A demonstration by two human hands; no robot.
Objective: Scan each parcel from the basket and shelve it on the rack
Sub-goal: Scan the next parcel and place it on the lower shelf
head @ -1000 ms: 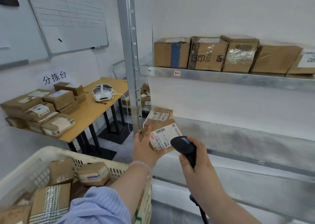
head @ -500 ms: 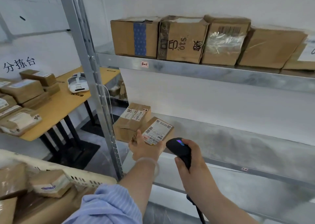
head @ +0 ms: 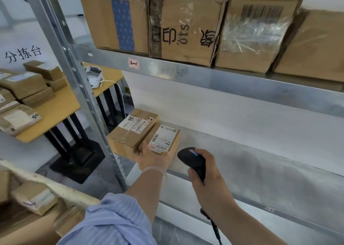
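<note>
My left hand point(head: 152, 158) grips a small brown parcel point(head: 163, 138) with a white label on top, holding it at the front left of the rack's middle shelf point(head: 260, 161). The parcel lies right beside a larger taped parcel point(head: 130, 131) that rests on that shelf. My right hand point(head: 206, 172) holds a black barcode scanner point(head: 193, 161) just right of the parcel, its cable hanging down. The cream plastic basket point(head: 55, 187) with several parcels sits at the lower left.
Several big cardboard boxes point(head: 182, 26) fill the upper shelf. The rack's metal upright point(head: 78, 80) stands left of my hands. Beyond it a wooden table point(head: 59, 108) carries more parcels and a white headset point(head: 95, 77). Most of the middle shelf to the right is bare metal.
The view has swung right and closer to the rack. My left hand has carried the small parcel forward onto the middle shelf beside the larger one; the scanner hand followed alongside.
</note>
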